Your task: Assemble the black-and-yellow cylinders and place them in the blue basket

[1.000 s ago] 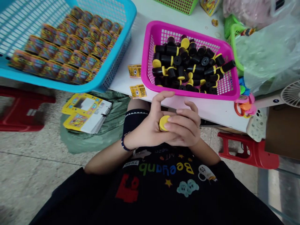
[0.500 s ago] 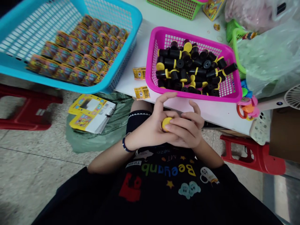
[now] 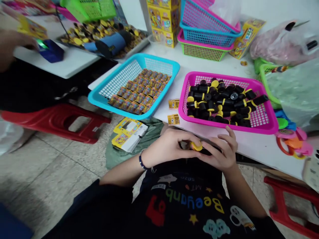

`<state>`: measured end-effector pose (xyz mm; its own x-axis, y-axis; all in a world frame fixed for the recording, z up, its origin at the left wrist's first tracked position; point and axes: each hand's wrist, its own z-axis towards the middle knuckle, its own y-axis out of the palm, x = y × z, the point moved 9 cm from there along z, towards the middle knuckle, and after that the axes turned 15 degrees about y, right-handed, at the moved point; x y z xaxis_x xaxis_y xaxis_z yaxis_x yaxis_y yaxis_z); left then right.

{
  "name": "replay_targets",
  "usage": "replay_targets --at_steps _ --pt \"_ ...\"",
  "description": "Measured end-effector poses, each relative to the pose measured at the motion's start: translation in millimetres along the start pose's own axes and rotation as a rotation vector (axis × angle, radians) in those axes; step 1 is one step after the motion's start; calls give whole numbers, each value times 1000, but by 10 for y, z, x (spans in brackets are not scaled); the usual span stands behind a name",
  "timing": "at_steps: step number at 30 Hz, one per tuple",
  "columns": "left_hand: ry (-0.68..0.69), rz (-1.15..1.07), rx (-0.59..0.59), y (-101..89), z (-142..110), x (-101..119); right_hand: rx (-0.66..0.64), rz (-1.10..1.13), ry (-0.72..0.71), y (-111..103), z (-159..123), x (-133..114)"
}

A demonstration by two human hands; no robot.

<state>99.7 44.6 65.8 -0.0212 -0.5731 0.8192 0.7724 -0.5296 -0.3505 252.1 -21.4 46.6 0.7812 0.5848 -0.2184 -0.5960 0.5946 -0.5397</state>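
Fingers (image 3: 190, 136) of the left hand (image 3: 169, 147) curl closed around a small yellow-capped container (image 3: 196, 146), held over the lap. Those of the right hand (image 3: 223, 152) are half bent and spread, fingertips at the cap's edge; whether they grip it cannot be told. Beyond the hands, on the white table (image 3: 249, 146), a magenta plastic basket (image 3: 272, 121) holds jumbled yellow-capped black cylinders (image 3: 224, 101). Two yellow labels (image 3: 173, 119) lie just left of it, and past them a blue basket (image 3: 119, 111) carries rows of labelled containers (image 3: 141, 89). Farther back stand stacked baskets (image 3: 209, 36) and yellow printed boxes (image 3: 164, 20).
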Motion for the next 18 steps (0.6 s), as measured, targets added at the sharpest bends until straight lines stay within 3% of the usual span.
replay_targets --at_steps 3,5,8,11,13,15,18 --pt "70 202 -68 -268 87 45 -16 -44 28 -69 -39 74" --pt "75 353 -44 -640 170 -5 -36 -57 67 -112 -100 143" --pt "-46 617 81 -1513 329 -247 -80 -38 129 -164 -221 246" --pt "-338 868 146 -2457 435 -684 -127 -23 182 -187 -317 313" --pt "-465 926 179 -2926 469 -964 -164 -31 184 -177 -350 309" --pt "-507 951 175 -3188 491 -1209 -204 -56 161 -156 -364 277" --pt "-493 987 107 -3273 492 -1497 -249 -92 134 -137 -366 238"
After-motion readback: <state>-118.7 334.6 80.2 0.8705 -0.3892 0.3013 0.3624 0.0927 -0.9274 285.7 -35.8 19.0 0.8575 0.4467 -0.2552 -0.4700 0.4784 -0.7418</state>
